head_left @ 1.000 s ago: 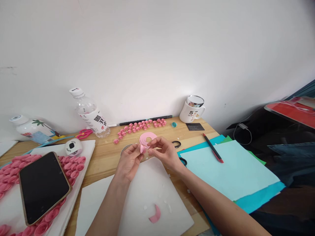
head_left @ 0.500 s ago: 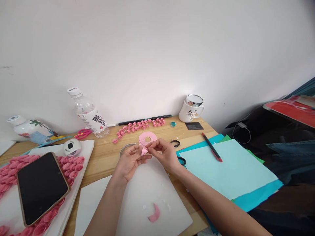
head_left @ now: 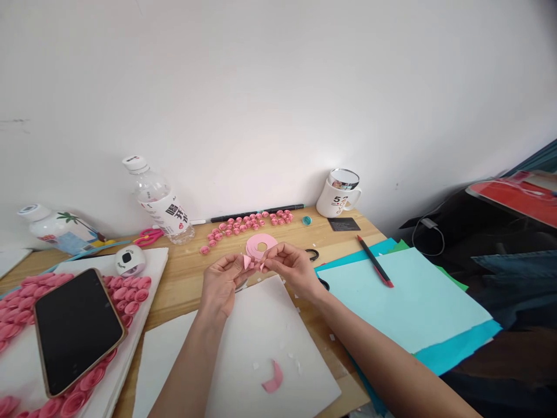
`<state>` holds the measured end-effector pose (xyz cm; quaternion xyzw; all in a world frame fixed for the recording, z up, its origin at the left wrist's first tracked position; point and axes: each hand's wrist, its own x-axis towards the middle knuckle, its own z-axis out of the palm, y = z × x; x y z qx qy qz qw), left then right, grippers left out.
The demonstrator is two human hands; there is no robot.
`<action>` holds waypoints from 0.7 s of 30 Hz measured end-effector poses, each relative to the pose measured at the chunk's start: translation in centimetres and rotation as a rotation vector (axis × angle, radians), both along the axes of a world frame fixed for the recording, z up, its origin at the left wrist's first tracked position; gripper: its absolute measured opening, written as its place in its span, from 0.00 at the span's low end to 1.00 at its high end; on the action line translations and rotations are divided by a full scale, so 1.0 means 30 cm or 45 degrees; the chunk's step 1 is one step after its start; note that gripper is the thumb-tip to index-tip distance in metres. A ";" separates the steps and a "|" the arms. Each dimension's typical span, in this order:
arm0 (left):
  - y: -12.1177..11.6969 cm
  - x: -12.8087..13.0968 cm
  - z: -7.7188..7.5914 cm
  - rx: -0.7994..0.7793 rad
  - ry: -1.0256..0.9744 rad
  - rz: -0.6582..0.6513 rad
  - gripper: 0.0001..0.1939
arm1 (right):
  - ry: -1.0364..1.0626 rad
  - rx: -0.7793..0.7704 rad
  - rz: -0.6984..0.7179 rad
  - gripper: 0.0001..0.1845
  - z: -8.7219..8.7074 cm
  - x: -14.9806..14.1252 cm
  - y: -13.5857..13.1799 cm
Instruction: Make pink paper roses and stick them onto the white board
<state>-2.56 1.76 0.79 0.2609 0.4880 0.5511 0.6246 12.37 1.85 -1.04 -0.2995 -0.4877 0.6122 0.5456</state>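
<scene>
Both hands meet above the wooden desk (head_left: 187,273), pinching a pink paper spiral strip (head_left: 259,247) between them. My left hand (head_left: 224,284) grips the strip's rolled inner end with thumb and fingers closed. My right hand (head_left: 289,266) pinches the strip just beside it, while the rest of the spiral hangs as a ring behind the fingers. Below the hands lies a white sheet (head_left: 252,348) with a pink paper scrap (head_left: 274,380) on it.
Several small pink paper roses (head_left: 248,223) lie in rows near the wall, with a black pen (head_left: 256,212), a mug (head_left: 339,196) and a water bottle (head_left: 159,202). A phone (head_left: 76,328) rests on a board of roses (head_left: 130,290) at left. Blue paper sheets (head_left: 404,296) and a red pencil (head_left: 376,261) lie right.
The hands stayed together, shifting the rolled end of the pink strip slightly between the fingertips. The view rocked a little; nothing else on the desk moved.
</scene>
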 end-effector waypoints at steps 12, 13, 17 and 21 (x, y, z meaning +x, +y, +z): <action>-0.001 0.011 0.001 0.140 0.164 0.099 0.16 | 0.014 -0.174 0.986 0.13 0.052 0.059 -0.032; -0.002 0.013 0.000 0.153 0.179 0.084 0.15 | 0.044 -0.188 0.872 0.11 0.046 0.057 -0.031; -0.002 0.018 -0.010 0.171 0.223 0.063 0.13 | 0.002 -0.096 0.879 0.15 0.054 0.060 -0.033; 0.001 0.015 -0.017 0.173 0.240 0.069 0.12 | -0.116 0.002 0.990 0.20 0.064 0.052 -0.037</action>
